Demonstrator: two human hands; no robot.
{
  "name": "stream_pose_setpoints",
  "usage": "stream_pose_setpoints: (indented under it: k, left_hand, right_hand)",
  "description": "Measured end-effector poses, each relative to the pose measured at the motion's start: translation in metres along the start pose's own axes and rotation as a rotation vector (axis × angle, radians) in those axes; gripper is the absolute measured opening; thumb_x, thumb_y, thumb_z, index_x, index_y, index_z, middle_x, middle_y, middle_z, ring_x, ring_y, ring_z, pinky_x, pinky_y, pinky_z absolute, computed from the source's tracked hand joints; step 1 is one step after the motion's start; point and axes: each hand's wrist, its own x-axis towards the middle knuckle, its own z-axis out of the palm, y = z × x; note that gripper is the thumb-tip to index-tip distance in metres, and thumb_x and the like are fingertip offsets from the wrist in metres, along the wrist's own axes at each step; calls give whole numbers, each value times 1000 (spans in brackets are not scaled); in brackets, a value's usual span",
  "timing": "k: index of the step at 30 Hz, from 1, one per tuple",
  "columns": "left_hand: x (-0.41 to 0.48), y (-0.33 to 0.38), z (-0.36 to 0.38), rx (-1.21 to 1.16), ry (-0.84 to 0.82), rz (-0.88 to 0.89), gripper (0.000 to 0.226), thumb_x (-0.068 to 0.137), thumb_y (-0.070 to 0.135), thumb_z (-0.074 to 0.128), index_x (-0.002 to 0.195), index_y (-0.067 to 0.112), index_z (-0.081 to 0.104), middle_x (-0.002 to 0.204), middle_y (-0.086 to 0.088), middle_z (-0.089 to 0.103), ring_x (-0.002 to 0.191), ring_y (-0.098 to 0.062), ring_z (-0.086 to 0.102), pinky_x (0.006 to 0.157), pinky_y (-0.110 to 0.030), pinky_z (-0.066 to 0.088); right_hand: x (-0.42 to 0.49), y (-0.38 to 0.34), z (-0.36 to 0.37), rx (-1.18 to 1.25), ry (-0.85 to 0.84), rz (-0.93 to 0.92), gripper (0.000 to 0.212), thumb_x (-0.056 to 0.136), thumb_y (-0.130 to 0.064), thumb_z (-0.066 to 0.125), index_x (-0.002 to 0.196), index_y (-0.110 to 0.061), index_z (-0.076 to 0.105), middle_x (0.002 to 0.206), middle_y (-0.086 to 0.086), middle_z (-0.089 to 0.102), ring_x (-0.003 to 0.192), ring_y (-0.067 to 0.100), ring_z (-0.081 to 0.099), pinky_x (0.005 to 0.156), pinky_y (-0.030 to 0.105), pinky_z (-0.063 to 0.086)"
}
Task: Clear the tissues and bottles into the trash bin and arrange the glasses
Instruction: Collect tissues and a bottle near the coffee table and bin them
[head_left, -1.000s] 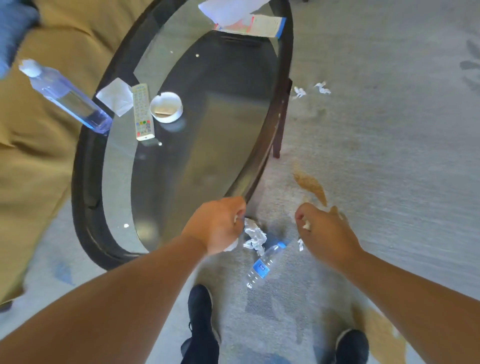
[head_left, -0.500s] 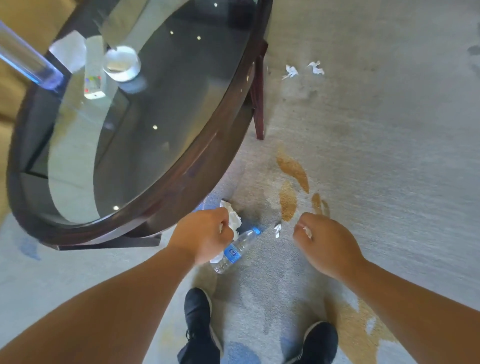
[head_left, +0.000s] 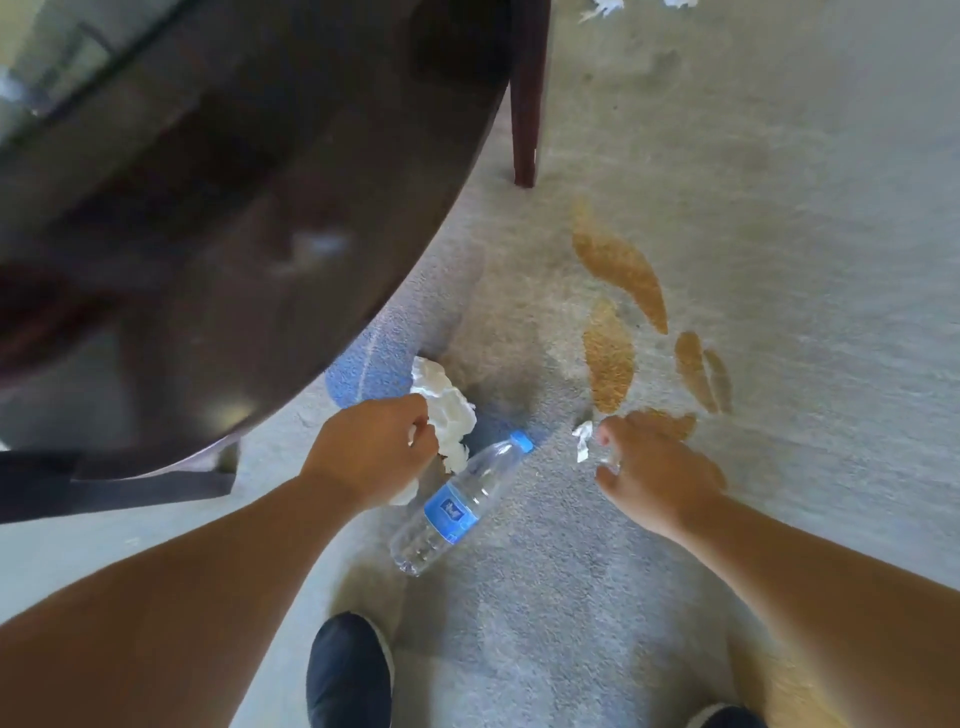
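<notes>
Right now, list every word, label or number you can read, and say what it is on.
Nothing reads clearly.
Bottle: the blue label bears a small white mark, too blurred to read.
Crumpled tissue and small tissue scrap: no print visible.

Single head-worn wide-angle view, no second camera to overlap with. It looked steeply down at the carpet (head_left: 779, 218) from above, close over both forearms. The dark table rim (head_left: 291, 218) filled the upper left, the person's shoes (head_left: 348, 670) sat at the bottom edge. Edges showed fisheye bend.
</notes>
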Motion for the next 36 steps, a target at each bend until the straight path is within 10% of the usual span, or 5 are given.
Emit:
stream_pose_setpoints:
  k: [7, 16, 23, 30, 36]
  left_hand:
    - [40, -51, 51, 24, 18, -59, 24, 88, 38, 45, 66, 28, 41, 55, 10, 44, 52, -6, 43, 46, -25, 22]
    - [58, -73, 76, 4, 14, -52, 21, 91, 34, 43, 72, 25, 47, 61, 7, 53, 57, -8, 50, 48, -26, 27]
    - [69, -36, 65, -272, 60, 13, 16, 89, 40, 43, 81, 29, 53, 78, 11, 60, 69, -4, 55, 58, -25, 39]
    - [75, 13, 53, -658, 217, 116, 39, 84, 32, 37, 120, 46, 37, 117, 12, 47, 99, 0, 49, 84, -31, 43]
    - [67, 13, 53, -661, 233, 173, 45, 80, 38, 40, 125, 41, 36, 123, 13, 42, 103, -3, 52, 83, -38, 50]
  right_hand:
    - [65, 19, 74, -54, -40, 61, 56, 88, -24, 64, 137, -21, 38, 136, 9, 42, 85, 17, 63, 66, 29, 57]
    - [91, 21, 94, -73, -16, 38, 10, 91, -16, 58, 98, -20, 51, 101, 1, 63, 67, 5, 55, 55, 15, 43]
    - [118, -58, 43, 699, 106, 36, 11, 98, -18, 46, 95, -26, 53, 70, 1, 60, 30, 0, 37, 30, 16, 23]
    - [132, -126, 4, 1675, -194, 141, 23, 87, -24, 47, 79, -12, 64, 71, 9, 63, 74, 24, 61, 66, 39, 49]
    - [131, -134, 9, 1689, -287, 97, 56, 93, -58, 38, 78, -10, 63, 72, 6, 65, 76, 20, 65, 75, 37, 51]
